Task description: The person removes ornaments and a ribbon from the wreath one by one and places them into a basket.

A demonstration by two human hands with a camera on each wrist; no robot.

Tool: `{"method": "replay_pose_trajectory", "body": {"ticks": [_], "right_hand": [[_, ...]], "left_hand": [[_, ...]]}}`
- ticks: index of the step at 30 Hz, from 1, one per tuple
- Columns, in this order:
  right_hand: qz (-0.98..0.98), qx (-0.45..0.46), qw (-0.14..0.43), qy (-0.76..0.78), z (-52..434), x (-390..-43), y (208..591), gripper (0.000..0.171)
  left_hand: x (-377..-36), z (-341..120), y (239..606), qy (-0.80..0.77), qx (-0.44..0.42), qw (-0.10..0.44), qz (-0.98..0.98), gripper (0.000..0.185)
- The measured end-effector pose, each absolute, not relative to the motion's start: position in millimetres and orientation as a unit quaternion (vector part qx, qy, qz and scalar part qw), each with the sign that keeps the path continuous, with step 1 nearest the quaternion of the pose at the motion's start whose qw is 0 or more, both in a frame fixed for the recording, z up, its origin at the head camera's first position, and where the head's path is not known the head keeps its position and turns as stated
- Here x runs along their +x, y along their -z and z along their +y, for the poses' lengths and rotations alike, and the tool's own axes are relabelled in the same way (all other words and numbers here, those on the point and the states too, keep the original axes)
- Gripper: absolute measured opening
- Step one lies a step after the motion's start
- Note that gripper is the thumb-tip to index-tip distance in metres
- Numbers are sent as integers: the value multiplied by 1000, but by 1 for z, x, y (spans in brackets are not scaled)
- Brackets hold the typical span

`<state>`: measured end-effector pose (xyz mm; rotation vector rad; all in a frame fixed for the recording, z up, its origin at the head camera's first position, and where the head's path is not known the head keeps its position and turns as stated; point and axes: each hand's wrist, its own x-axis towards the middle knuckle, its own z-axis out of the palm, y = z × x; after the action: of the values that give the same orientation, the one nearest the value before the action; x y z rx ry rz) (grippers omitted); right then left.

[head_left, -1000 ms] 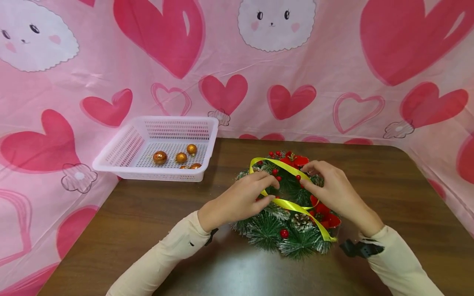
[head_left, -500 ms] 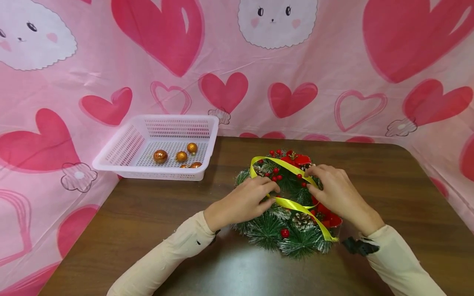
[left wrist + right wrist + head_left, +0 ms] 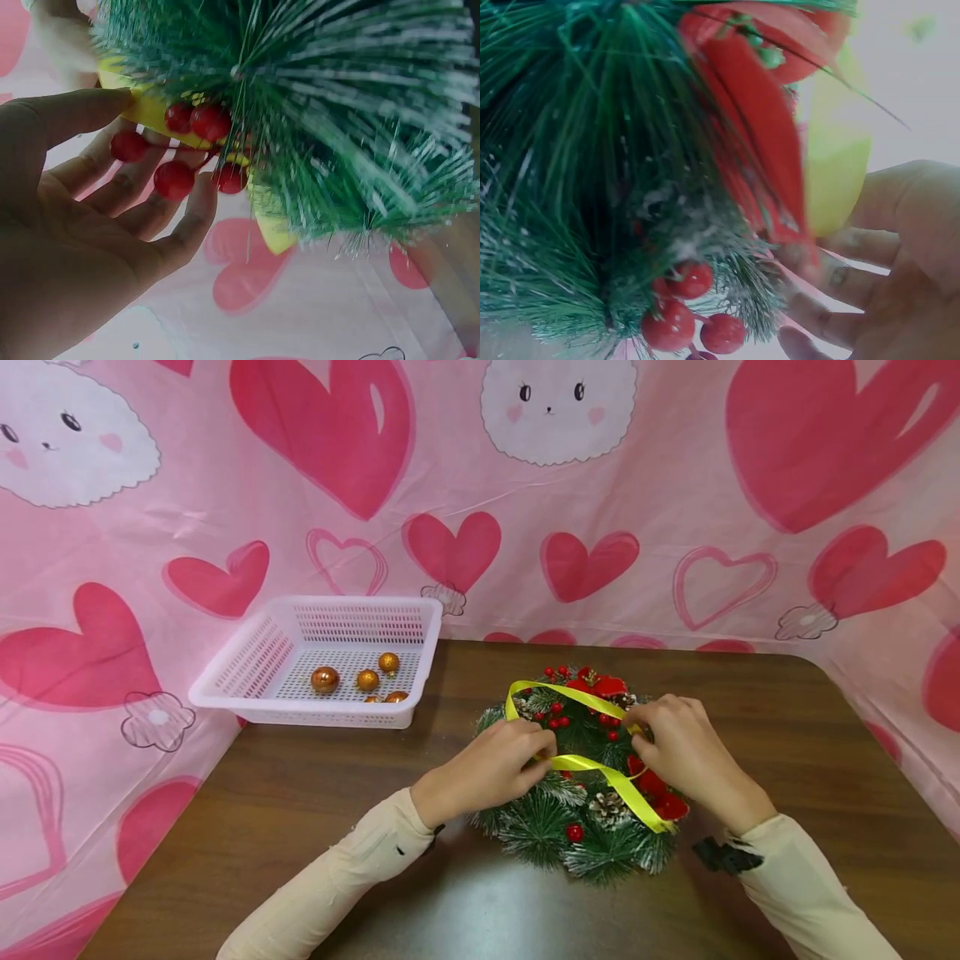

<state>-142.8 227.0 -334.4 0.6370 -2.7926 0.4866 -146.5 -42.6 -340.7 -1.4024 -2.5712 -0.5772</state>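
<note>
A green wreath (image 3: 536, 835) lies on the table, dressed with red berries (image 3: 574, 833), a frosted pine cone (image 3: 610, 808) and red fabric flowers (image 3: 600, 683). Across it runs a loop of yellow ribbon (image 3: 573, 691), its tail draped toward the lower right. My left hand (image 3: 491, 768) pinches the ribbon at the wreath's left side; in the left wrist view, berries (image 3: 174, 178) sit among those fingers. On the right side my right hand (image 3: 693, 760) pinches another part of the ribbon (image 3: 836, 157), close to a red petal (image 3: 757, 120). Some fingertips are hidden.
A white plastic basket (image 3: 322, 714) stands at the back left of the brown table (image 3: 315, 810), holding several shiny orange-gold baubles (image 3: 325, 680). Behind the table hangs a pink cloth (image 3: 517, 552) printed with hearts.
The fingers of both hands have closed in on the ribbon. My right hand has shifted slightly right, and the ribbon's tail has lifted a little. The wreath stays in place.
</note>
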Motion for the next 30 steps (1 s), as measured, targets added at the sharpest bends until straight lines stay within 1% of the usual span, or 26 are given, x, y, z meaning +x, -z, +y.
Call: {"method": "replay_pose_trajectory", "body": {"ticks": [5,8,12,15,18,21,28,30], "right_hand": [[-946,221,148,-185,229,-143,332,16],[-941,226,153,-199,229,-143,331,16],[-938,225,125,-231,228,-140,327,14],[-938,221,98,-247,226,-138,324,15],[-937,222,91,-253,226,-136,322,16],[-934,225,104,-258,226,-134,320,15],[-922,229,159,-270,228,-129,315,14],[-918,228,171,-275,228,-128,313,13]], "left_hand": [[-149,-48,336,209,-457,81,-861,4],[-149,-50,333,213,-448,81,-864,3],[-150,-53,330,211,-444,86,-867,1],[-152,-55,329,211,-444,92,-866,5],[-154,-56,328,216,-441,97,-866,7],[-155,-58,326,227,-438,98,-864,7],[-156,-64,318,224,-426,95,-871,1],[-156,-65,316,219,-421,94,-875,3]]}}
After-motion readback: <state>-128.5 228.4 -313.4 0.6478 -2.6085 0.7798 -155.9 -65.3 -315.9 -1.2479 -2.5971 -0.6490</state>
